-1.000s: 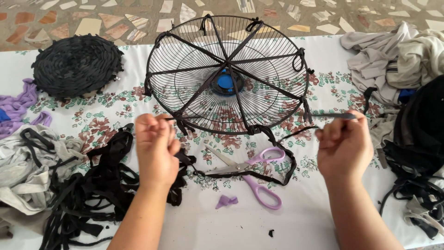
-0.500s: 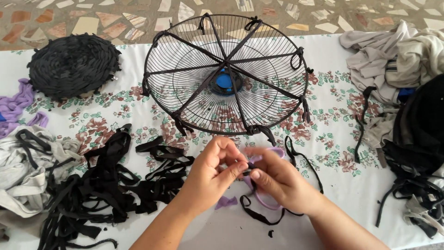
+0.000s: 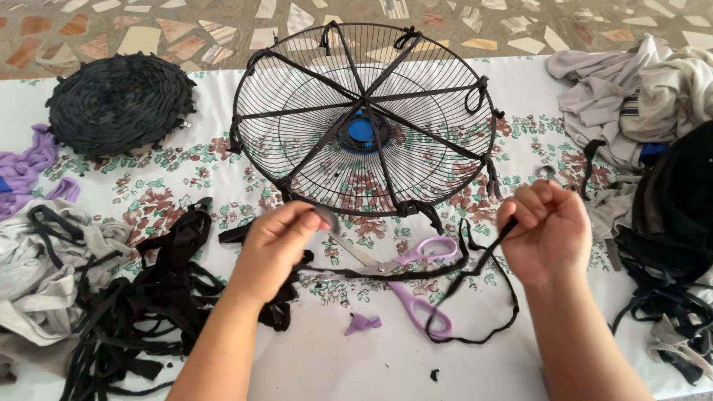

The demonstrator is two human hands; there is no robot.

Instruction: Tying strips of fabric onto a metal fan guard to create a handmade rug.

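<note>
Now apart again: left hand [image 3: 276, 249] and right hand [image 3: 546, 232] each pinch an end of black fabric strip [image 3: 401, 272], pulled taut over purple scissors [image 3: 416, 286]; knot apparently tightening.

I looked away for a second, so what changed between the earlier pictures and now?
The left hand and right hand, close together half a second ago, have moved apart again, pulling the black fabric strip out between them above the purple scissors. Both kept their grip on it. The wire fan guard, the round black mat and the pile of black strips stayed put.
</note>
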